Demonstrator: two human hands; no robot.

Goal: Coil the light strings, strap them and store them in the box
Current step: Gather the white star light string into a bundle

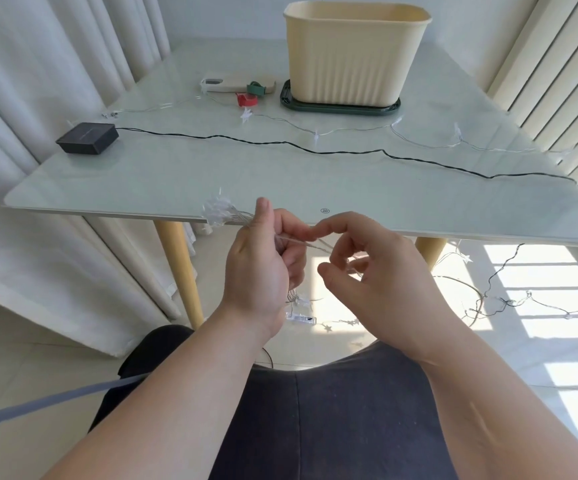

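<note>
Curtain [21, 133]: white folds hang along the left side, behind the table.
Table [176, 174]: a pale glassy top on wooden legs; its near edge runs just behind both hands.
Black unit [86, 137]: a flat dark square case lies on the table's left part.
Black cable [315, 150]: runs from the black unit rightward across the tabletop and over the right edge.
Star bundle [219, 211]: a cluster of clear star lights, gathered at the table's near edge, sticks out left of the left hand.
Left hand [259, 261]: fingers are curled round the gathered loops of the clear light string, thumb pointing up; more loops and a small clear case [300, 319] hang below it.
Red strap roll [246, 99]: lies on the table, far side, left of the box.
Green strap roll [257, 87]: just behind the red one, resting on a beige flat item [232, 83].
Right hand [377, 268]: fingers are bent, index tip touching the left hand's fingers; a thin strand leads from the left hand under it, but I cannot tell whether it is pinched.
Box [355, 53]: cream, ribbed, open-topped, stands on a dark green lid [341, 106] at the far side.
Loose light string [419, 136]: clear wire with stars lies in front of the box, trailing right.
Floor strings [522, 299]: dark and clear wires lie tangled in sunlight on the right.
</note>
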